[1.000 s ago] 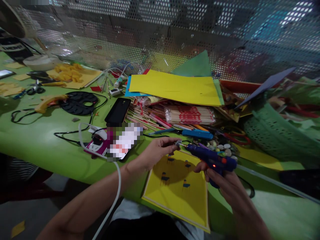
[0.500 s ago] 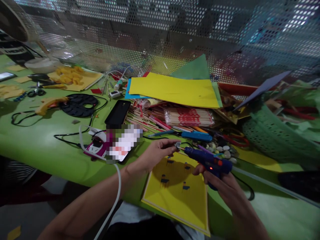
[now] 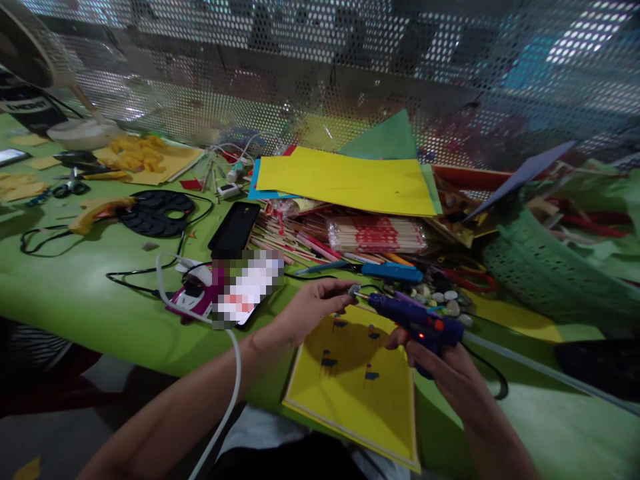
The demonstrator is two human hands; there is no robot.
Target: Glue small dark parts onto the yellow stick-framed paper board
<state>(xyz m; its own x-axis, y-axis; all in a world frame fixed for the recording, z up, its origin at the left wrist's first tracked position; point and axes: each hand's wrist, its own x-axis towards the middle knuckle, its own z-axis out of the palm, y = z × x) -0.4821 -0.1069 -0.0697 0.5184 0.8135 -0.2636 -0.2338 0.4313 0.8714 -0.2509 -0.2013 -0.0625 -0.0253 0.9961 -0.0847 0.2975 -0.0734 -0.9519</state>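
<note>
Between the fingertips of my left hand (image 3: 320,307) is a small grey pebble (image 3: 354,290). My right hand (image 3: 440,367) is wrapped round the handle of a blue glue gun (image 3: 417,320), whose small red light is lit. The gun's metal nozzle points left and meets the pebble, or comes very close to it. Beneath both hands lies a yellow board (image 3: 360,400) with a pale edge, bearing several small dark figures with thin legs. A clear glue stick (image 3: 540,373) sticks out from the back of the gun.
Several loose pebbles (image 3: 451,295) lie beyond the gun, near red-handled scissors (image 3: 473,280). A green basket (image 3: 540,267) stands at the right. Yellow paper (image 3: 345,180) covers wooden sticks. To the left are a phone (image 3: 250,287), a purple power strip (image 3: 197,300) with cables and a yellow glue gun (image 3: 100,212).
The view has shifted very slightly. Both hands, the pebble and the glue gun keep nearly the same positions, with the nozzle still at the pebble.
</note>
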